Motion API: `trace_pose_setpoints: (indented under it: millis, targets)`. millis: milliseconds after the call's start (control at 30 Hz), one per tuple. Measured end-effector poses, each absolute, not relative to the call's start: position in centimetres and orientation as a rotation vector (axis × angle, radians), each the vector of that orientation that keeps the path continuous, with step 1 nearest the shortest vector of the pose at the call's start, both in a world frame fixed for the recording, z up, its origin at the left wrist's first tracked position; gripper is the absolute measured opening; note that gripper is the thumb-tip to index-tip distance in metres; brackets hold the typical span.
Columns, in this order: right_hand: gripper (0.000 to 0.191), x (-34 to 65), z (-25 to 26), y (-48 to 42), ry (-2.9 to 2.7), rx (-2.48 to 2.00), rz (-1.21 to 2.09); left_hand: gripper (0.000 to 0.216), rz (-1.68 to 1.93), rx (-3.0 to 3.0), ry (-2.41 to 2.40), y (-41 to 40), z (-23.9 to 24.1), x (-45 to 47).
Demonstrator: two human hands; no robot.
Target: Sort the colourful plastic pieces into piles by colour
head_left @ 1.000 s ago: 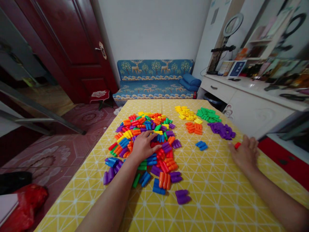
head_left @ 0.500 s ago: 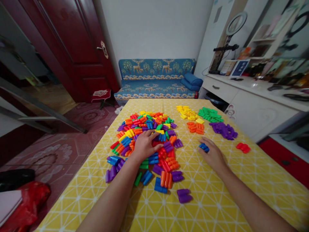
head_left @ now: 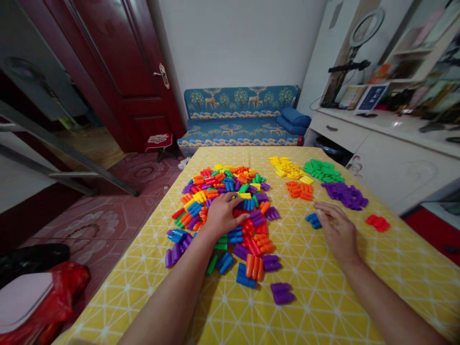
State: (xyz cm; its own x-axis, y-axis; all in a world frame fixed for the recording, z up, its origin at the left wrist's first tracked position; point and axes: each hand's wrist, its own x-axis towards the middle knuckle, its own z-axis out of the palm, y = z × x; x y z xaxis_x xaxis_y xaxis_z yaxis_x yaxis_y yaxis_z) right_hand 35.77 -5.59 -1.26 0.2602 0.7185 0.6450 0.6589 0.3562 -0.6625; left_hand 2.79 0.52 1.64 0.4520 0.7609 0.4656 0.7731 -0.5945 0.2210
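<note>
My left hand [head_left: 225, 216] lies over a large mixed pile of plastic blocks [head_left: 210, 179], thumb and fingers apart. The blocks look like short rows of joined tubes in red, orange, yellow, green, blue and purple. What lies under the left palm is hidden. On the right, a small blue block cluster [head_left: 313, 221] sits on the tablecloth. My right hand [head_left: 338, 231] is just beside it, fingers loosely curved and parted from the thumb, holding nothing visible. The thumb tip is close to the blue cluster; I cannot tell whether it touches.
Single-colour groups lie at the right: yellow [head_left: 287, 167], green [head_left: 323, 170], orange [head_left: 299, 190], purple [head_left: 345, 194] and red blocks [head_left: 377, 223]. A loose purple block [head_left: 282, 293] lies near the front. Behind the yellow-clothed table [head_left: 323, 316] stands a blue sofa [head_left: 240, 125].
My right hand has let go of the blue cluster and drawn back to its right. My left hand stays on the pile. The whole view has shifted slightly.
</note>
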Motion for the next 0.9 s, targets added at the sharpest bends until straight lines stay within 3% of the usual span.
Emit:
trace_pose_setpoints:
  millis: [167, 333, 600, 767, 900]
  targets:
    - [0.016, 35.3, -1.0, -5.6, -1.681, -1.269, -0.095, 0.051, -0.820, -2.653, -1.392, 0.5, 1.6, 2.8]
    - [0.025, 34.2, -1.2, -5.8, -1.883, -1.247, -0.340, 0.049, -0.827, -2.650, -1.385, 0.5, 1.7, 2.8]
    - [0.051, 26.1, 1.0, -2.3, -2.271, -1.061, -0.080, 0.047, -0.831, -2.652, -1.386, 0.5, 1.6, 2.8]
    - [0.033, 22.6, 1.9, 0.6, -2.296, -1.168, 0.002, 0.046, -0.828, -2.656, -1.390, 0.5, 1.7, 2.9]
    - [0.023, 24.4, 2.2, 0.2, -1.960, -1.238, 0.053, 0.048, -0.823, -2.641, -1.391, 0.5, 1.6, 2.9]
